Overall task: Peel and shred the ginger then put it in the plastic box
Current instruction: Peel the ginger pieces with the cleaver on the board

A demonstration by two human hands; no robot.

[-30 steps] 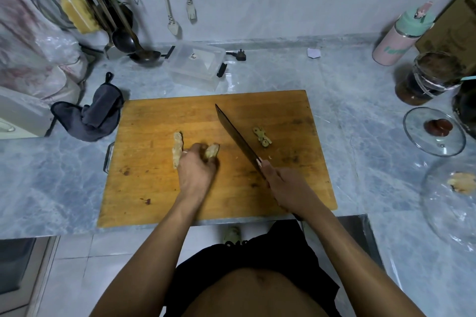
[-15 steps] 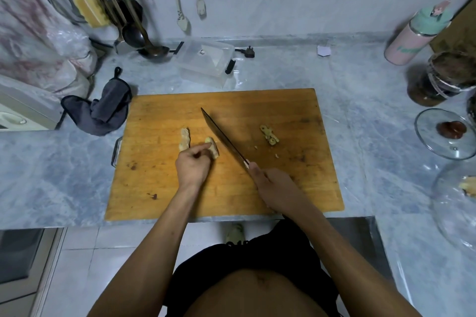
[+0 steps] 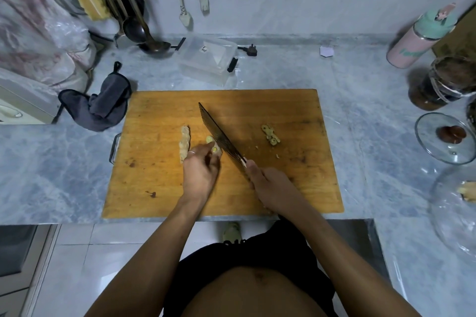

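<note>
Small knobbly ginger piece (image 3: 212,147), probably firm, light and a bit slick where cut, so pin it low, fingertips tucked.
It's pale yellow, mid cutting board (image 3: 226,152), pinched by the left hand (image 3: 201,175); right hand (image 3: 270,188) grips the cleaver (image 3: 219,134) at its 3 o'clock; plastic box (image 3: 208,59) at 12 on the table (image 3: 360,90).

The cutting board (image 3: 257,110) is brown wood, worn and matt, with dark marks. It lies on a shiny grey stone counter (image 3: 360,100). Behind the board sits a clear plastic box (image 3: 208,62), and left of the board a soft grey cloth (image 3: 103,105).
</note>
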